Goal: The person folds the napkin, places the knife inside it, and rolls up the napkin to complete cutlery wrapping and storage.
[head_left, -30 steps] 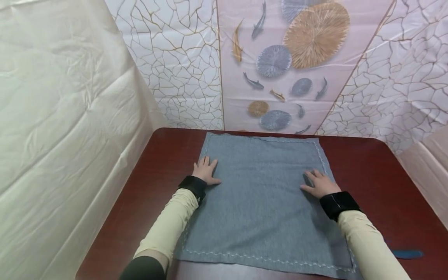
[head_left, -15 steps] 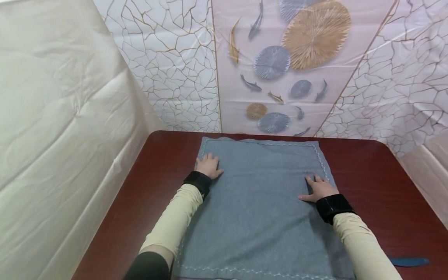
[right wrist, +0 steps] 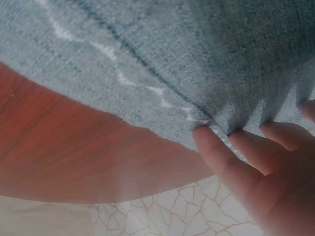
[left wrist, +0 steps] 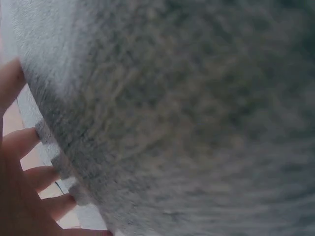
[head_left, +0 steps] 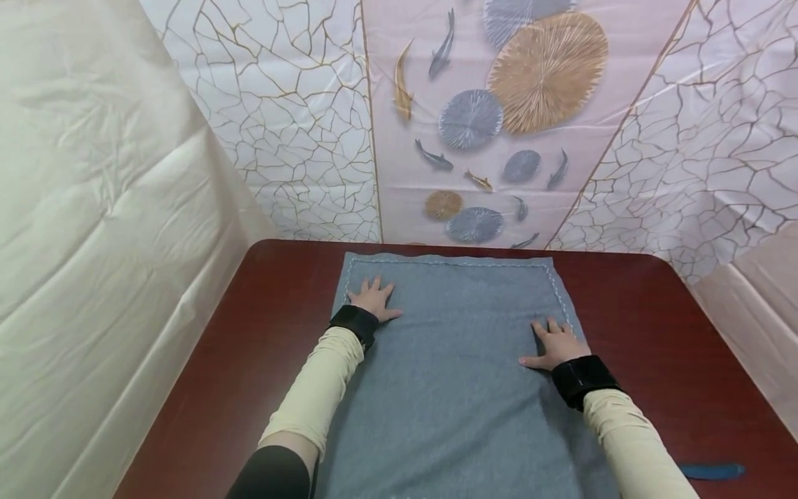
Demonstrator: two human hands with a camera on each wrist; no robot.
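Observation:
A grey-blue cloth (head_left: 461, 388) with white stitching along its border lies spread over the dark red table. Near its upper left edge my left hand (head_left: 374, 301) rests on it, fingers spread. My right hand (head_left: 557, 345) rests on the cloth by the right edge, thumb pointing inward and fingers apart. In the left wrist view, fingertips (left wrist: 51, 174) touch the cloth surface (left wrist: 162, 128). The right wrist view has fingertips (right wrist: 204, 132) pressing on the cloth close to the stitched line (right wrist: 115, 54).
The reddish-brown table (head_left: 648, 333) shows on both sides of the cloth. A blue flat object (head_left: 711, 472) lies at the lower right beside the right sleeve. Patterned sheeting (head_left: 299, 125) hangs behind the table, and a cream sheet (head_left: 125, 277) hangs at the left.
The cloth has slid toward me, so its near stitched edge has dropped almost out of view. My left hand sits slightly farther up the cloth, and both hands stay spread on it.

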